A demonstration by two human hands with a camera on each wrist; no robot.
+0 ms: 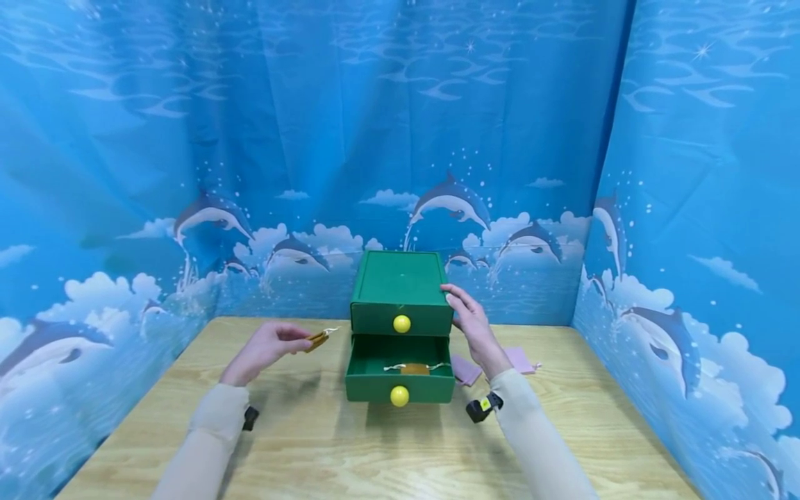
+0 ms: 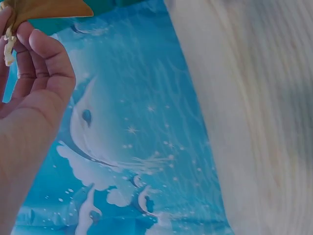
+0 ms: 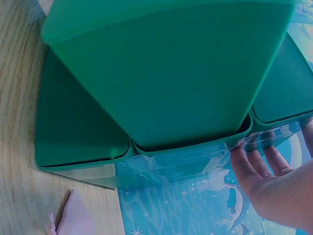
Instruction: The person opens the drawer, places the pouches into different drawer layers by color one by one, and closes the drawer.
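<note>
My left hand (image 1: 269,349) pinches a small orange-brown drawstring pouch (image 1: 317,340) between thumb and fingers, raised to the left of a green drawer box (image 1: 400,278). Its pale cord sticks out toward the box. The middle drawer (image 1: 369,390) is pulled out, and another orange-brown pouch (image 1: 415,369) with white cords lies inside it. On the box's right side rests my right hand (image 1: 473,330). In the right wrist view its extended fingers (image 3: 243,164) touch the box's side wall, beside the pulled-out drawer.
Two pink pouches (image 1: 520,360) lie on the wooden table (image 1: 300,444), right of the box, partly behind my right arm. A yellow knob (image 1: 402,323) marks the pushed-in top drawer. Blue dolphin-print curtains (image 1: 300,173) stand close behind and beside the table.
</note>
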